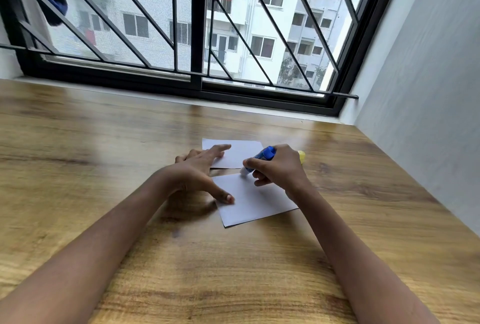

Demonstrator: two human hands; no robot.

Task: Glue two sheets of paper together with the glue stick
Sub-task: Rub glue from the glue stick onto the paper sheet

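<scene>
Two white sheets of paper lie on the wooden table (pixel 104 141). The near sheet (pixel 254 204) is tilted slightly; the far sheet (pixel 241 153) lies just beyond it with a narrow gap between them. My right hand (pixel 280 167) grips a blue glue stick (pixel 262 156), held slanted, with its white tip pressed on the near sheet's top edge. My left hand (pixel 197 170) is spread flat, its thumb pinning the near sheet's left edge and its fingers resting on the far sheet.
A small yellow object (pixel 301 156), partly hidden behind my right hand, sits on the table. A barred window (pixel 197 37) runs along the table's far edge. A grey wall (pixel 428 89) borders the table's right side.
</scene>
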